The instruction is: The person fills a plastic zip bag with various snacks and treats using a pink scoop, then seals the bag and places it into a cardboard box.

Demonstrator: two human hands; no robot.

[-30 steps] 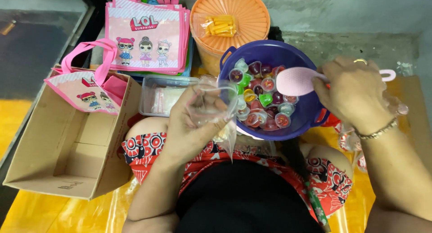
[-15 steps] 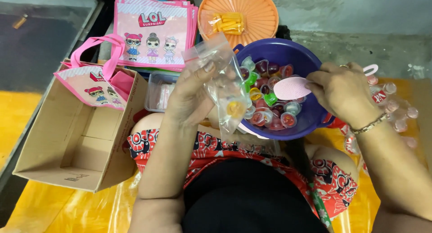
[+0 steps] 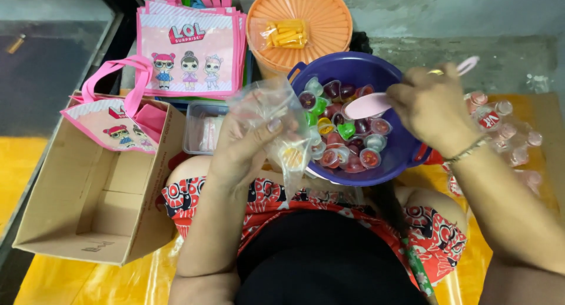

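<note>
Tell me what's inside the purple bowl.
The purple bowl holds small jelly cups in red, green, yellow and dark colours, plus the pink spoon that the right hand holds. The clear plastic bag in the left hand hides its near-left part.

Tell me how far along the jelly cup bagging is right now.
Done: at least one cup sits inside the clear plastic bag held up by the left hand. In hand: the right hand holds a pink plastic spoon over the round purple bowl. Left: many colourful jelly cups remain in it.
</note>
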